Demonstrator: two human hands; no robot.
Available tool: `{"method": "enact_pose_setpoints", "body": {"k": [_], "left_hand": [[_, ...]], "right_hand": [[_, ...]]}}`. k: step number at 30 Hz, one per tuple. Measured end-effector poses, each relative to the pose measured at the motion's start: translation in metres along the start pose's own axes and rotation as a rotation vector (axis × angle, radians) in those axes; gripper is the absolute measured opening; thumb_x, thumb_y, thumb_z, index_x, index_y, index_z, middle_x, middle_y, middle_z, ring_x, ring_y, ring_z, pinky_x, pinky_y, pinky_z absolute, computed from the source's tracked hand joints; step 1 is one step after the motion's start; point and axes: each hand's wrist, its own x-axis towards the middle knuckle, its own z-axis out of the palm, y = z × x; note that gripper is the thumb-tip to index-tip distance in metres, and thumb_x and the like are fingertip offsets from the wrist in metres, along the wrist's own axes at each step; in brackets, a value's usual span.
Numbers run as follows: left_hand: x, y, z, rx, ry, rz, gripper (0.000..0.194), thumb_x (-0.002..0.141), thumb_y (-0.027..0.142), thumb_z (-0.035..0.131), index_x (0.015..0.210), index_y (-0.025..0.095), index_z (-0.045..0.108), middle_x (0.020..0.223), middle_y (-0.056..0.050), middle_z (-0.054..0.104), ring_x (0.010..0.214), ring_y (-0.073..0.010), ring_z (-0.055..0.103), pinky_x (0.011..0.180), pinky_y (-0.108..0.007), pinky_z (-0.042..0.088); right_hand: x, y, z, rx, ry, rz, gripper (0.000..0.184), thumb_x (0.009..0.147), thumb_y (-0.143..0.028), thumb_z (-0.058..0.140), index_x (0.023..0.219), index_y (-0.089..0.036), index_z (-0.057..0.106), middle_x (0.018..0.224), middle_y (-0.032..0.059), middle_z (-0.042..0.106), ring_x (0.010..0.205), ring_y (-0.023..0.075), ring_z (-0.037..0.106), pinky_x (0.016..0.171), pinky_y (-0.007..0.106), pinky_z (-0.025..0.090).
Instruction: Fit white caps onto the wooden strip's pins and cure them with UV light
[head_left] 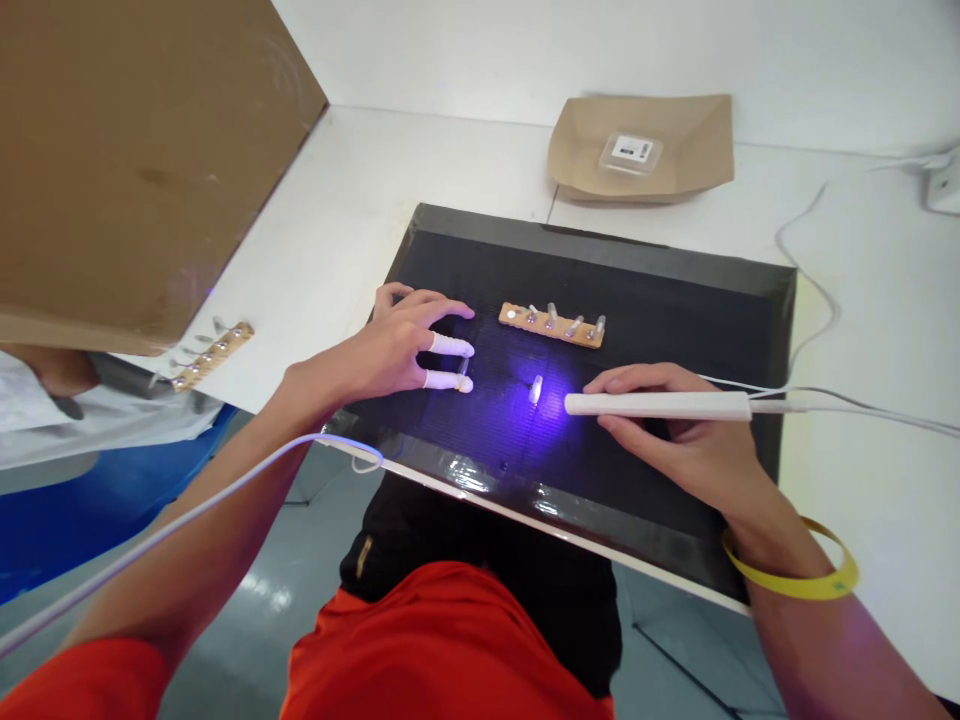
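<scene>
My right hand (675, 435) grips a white pen-shaped lamp (656, 404) with a cable, lying nearly flat and pointing left. Its tip throws violet light on a small clear piece (535, 389) standing on the black mat (675, 300). My left hand (397, 345) rests on the mat to the left, two fingers in white finger cots, with a small clear piece (463, 368) pinched between them. A wooden strip (553, 325) holding several small clear pieces lies just beyond the lit spot.
A brown paper tray (675, 140) with a labelled clear packet (631, 152) sits at the back. A large cardboard sheet (127, 150) overhangs on the left, with a second wooden strip (211, 353) beneath it. White cables (817, 290) run right. Another person's hand (52, 368) shows far left.
</scene>
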Motion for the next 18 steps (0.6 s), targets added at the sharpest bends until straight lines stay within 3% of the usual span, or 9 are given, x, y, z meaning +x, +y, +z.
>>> {"method": "enact_pose_setpoints", "body": {"k": [6, 9, 18], "left_hand": [[0.000, -0.004, 0.006, -0.004, 0.072, 0.043, 0.025, 0.090, 0.052, 0.080, 0.100, 0.030, 0.082, 0.147, -0.005, 0.064, 0.131, -0.0354, 0.060, 0.117, -0.058, 0.028], [0.000, -0.001, 0.008, 0.023, 0.111, 0.074, 0.026, 0.092, 0.051, 0.077, 0.097, 0.027, 0.081, 0.143, -0.008, 0.068, 0.128, -0.0341, 0.062, 0.116, -0.059, 0.027], [0.003, 0.007, 0.004, -0.008, 0.162, 0.107, 0.019, 0.089, 0.043, 0.082, 0.089, 0.024, 0.077, 0.131, -0.004, 0.076, 0.132, -0.0338, 0.062, 0.117, -0.059, 0.026]], "right_hand": [[0.002, 0.003, 0.011, 0.039, 0.187, -0.049, 0.021, 0.086, -0.023, 0.084, 0.102, -0.028, 0.071, 0.102, 0.0032, 0.080, 0.095, 0.0234, 0.078, 0.075, 0.035, 0.065], [0.002, 0.005, 0.012, 0.043, 0.180, -0.043, 0.021, 0.086, -0.024, 0.084, 0.102, -0.028, 0.072, 0.101, 0.0030, 0.080, 0.093, 0.0229, 0.078, 0.072, 0.034, 0.064], [-0.001, 0.003, 0.013, -0.006, 0.185, -0.027, 0.022, 0.084, -0.024, 0.085, 0.101, -0.027, 0.072, 0.102, 0.0039, 0.082, 0.088, 0.0213, 0.078, 0.061, 0.029, 0.060]]}}
